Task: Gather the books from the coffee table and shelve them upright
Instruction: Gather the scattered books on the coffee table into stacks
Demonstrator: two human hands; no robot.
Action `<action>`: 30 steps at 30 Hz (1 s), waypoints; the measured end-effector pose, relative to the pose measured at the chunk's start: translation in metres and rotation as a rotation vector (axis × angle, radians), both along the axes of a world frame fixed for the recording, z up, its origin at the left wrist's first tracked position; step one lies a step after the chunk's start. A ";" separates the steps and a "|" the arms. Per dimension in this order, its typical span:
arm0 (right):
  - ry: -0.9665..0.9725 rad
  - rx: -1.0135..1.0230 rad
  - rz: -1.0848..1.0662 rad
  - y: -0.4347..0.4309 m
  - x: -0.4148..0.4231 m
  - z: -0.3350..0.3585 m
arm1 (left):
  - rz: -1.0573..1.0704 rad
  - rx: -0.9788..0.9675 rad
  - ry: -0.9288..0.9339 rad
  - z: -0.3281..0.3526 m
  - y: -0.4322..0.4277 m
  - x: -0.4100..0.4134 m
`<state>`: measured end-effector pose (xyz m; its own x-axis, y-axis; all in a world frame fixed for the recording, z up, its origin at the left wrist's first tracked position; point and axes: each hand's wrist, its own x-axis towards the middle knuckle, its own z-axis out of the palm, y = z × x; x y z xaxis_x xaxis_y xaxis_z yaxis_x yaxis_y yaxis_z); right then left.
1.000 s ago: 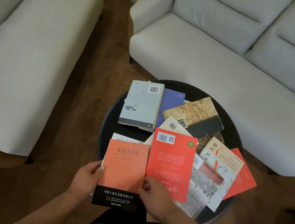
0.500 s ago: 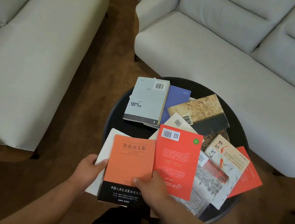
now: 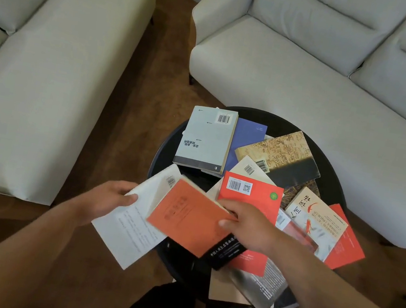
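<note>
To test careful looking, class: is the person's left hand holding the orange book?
No, the left hand grips the white book, while the right hand holds the orange book.

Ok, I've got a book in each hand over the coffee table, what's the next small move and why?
Probably lay the orange book, pinched in your right hand, flat onto the white book your left hand grips. The two overlap, and stacking them would free the right hand for the red book lying just beyond on the table.
</note>
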<state>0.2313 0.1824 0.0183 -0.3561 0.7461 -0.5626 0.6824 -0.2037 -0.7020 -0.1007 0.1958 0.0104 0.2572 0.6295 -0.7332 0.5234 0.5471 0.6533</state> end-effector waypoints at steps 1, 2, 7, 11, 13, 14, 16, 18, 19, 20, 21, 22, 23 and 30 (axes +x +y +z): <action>-0.043 0.060 0.112 0.005 -0.002 0.006 | -0.057 0.034 -0.003 0.010 0.004 0.000; -0.104 0.131 0.234 0.011 -0.007 0.012 | -0.117 0.068 0.001 0.020 0.007 -0.001; -0.240 0.587 0.515 0.026 -0.040 0.044 | -0.359 0.129 0.018 0.063 0.027 0.007; -0.253 0.743 0.535 0.032 -0.053 0.058 | -0.446 0.147 0.065 0.083 0.042 0.019; -0.249 0.650 0.595 0.037 -0.059 0.062 | -0.484 0.168 0.062 0.090 0.046 0.027; -0.226 0.598 0.590 0.038 -0.060 0.064 | -0.499 0.170 0.049 0.092 0.048 0.031; -0.160 0.521 0.502 0.038 -0.060 0.068 | -0.516 0.189 0.023 0.099 0.049 0.034; -0.144 0.470 0.407 0.034 -0.057 0.071 | -0.330 0.359 0.036 0.100 0.046 0.029; -0.150 0.450 0.363 0.032 -0.055 0.071 | -0.103 0.508 0.104 0.093 0.041 0.023; -0.154 0.420 0.304 0.030 -0.052 0.070 | 0.239 0.626 0.167 0.082 0.032 0.017; -0.137 0.376 0.220 0.027 -0.048 0.070 | 0.678 0.657 0.160 0.070 0.020 0.015; -0.103 0.315 0.109 0.025 -0.045 0.068 | 1.083 0.572 0.067 0.060 0.005 0.017; -0.049 0.248 -0.015 0.022 -0.043 0.067 | 1.348 0.407 -0.048 0.050 -0.013 0.024; 0.269 -0.037 -0.483 -0.005 -0.052 0.049 | 0.946 -0.123 -0.573 0.011 -0.061 0.102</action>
